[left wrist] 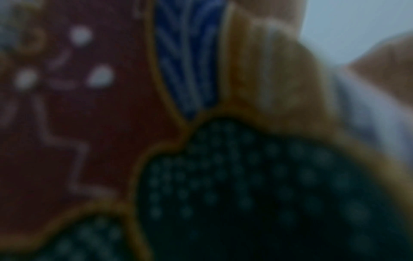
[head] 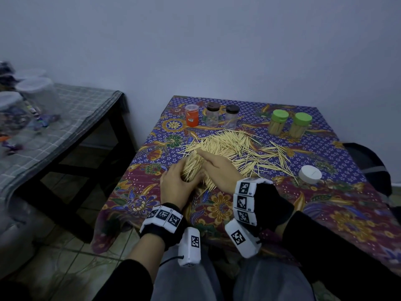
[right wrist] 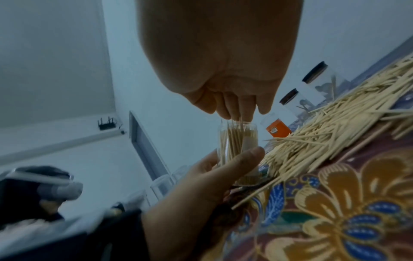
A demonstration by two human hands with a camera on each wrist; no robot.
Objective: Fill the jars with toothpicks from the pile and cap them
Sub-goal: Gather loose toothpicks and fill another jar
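My left hand (head: 176, 183) grips a clear, uncapped jar (head: 192, 168) packed with toothpicks, tilted at the near left edge of the pile. In the right wrist view the left hand's thumb (right wrist: 243, 159) wraps the jar (right wrist: 238, 141). My right hand (head: 213, 168) reaches over the jar's mouth, and its straight fingertips (right wrist: 234, 111) press on the toothpick tips sticking out. The loose toothpick pile (head: 234, 146) spreads across the middle of the patterned tablecloth (head: 217, 209). A white cap (head: 309, 174) lies to the right. The left wrist view is a blurred close-up of the cloth (left wrist: 89, 123).
Two green-capped jars of toothpicks (head: 278, 121) (head: 300, 124) stand at the back right. An orange jar (head: 192, 115) and two brown-capped clear jars (head: 212, 114) (head: 232, 116) stand at the back left. A checked bench with tubs (head: 65, 127) sits to the left.
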